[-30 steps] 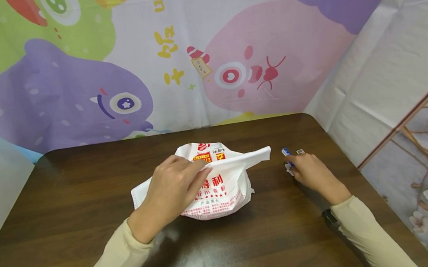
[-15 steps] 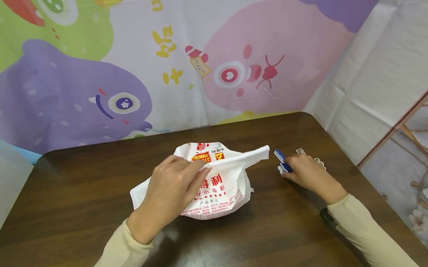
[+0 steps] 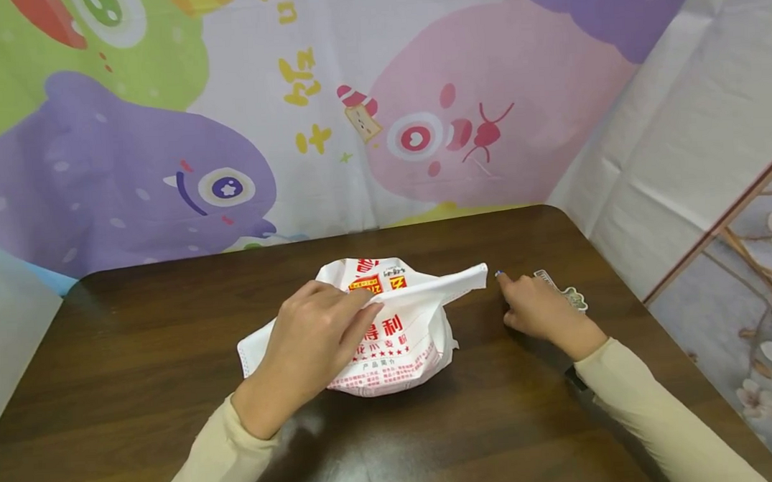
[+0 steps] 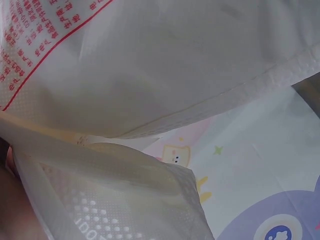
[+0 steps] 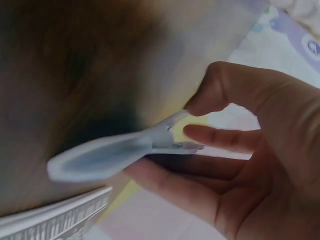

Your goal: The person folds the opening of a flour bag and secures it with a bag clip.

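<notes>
White printed bag (image 3: 397,345), its folded top pinched by the left hand (image 3: 309,338). At the bag's three o'clock, a clip (image 5: 100,156) is pinched by the right hand (image 3: 540,307); just beside, at one o'clock, a second clip (image 3: 572,298) is seen.

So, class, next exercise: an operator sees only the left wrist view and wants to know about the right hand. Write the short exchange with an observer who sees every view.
Operator: My view is mostly bag. What does the right hand hold?
Observer: It pinches what looks like a clip between thumb and finger.
Operator: Does anything lie near that hand?
Observer: Yes, a pale-edged item lies on the table, just to its right; I can't tell for sure what it is.
</notes>
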A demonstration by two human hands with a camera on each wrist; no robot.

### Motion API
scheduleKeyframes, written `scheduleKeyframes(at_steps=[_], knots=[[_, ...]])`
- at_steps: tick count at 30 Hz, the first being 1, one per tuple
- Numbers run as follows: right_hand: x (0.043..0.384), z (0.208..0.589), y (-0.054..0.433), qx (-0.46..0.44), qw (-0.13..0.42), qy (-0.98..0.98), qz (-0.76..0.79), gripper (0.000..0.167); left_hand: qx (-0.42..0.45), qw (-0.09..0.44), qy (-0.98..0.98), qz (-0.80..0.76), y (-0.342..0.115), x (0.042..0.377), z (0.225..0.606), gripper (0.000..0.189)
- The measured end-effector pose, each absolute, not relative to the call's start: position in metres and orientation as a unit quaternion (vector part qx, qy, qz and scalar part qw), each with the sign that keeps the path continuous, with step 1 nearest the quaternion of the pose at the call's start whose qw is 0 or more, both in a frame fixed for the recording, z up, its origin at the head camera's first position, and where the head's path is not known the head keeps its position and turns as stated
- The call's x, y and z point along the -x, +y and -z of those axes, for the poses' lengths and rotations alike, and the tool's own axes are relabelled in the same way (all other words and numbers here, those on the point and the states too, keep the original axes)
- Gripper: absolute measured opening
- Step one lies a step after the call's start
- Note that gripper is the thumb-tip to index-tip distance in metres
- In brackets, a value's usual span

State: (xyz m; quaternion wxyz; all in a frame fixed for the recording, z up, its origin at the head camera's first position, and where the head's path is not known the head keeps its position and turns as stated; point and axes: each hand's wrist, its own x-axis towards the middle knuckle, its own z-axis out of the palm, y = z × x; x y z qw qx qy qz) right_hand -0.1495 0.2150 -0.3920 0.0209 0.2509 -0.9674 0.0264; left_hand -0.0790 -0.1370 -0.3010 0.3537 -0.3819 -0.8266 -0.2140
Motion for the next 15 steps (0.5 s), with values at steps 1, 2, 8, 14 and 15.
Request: scheduleKeyframes(at_steps=[1,2,8,14,15], knots=[[0.15,0.391,0.216,-0.247,0.018,-0.968,-0.035,0.06,0.382,0.353,-0.827,0.213,-0.137,0.079,0.301,0.017],[0.151,0.39,0.217,-0.241,0.013,-0.969,-0.045,0.057,0.382,0.353,-0.828,0.211,-0.137,0.079,0.301,0.017],[0.152,0.387,0.226,-0.207,-0.008,-0.975,-0.08,0.029,0.38,0.353,-0.83,0.205,-0.138,0.08,0.301,0.018],[0.153,0.385,0.236,-0.179,-0.016,-0.977,-0.115,0.033,0.38,0.351,-0.83,0.207,-0.137,0.08,0.301,0.019],[0.153,0.385,0.237,-0.178,-0.015,-0.976,-0.121,0.034,0.38,0.351,-0.83,0.207,-0.137,0.08,0.301,0.019]])
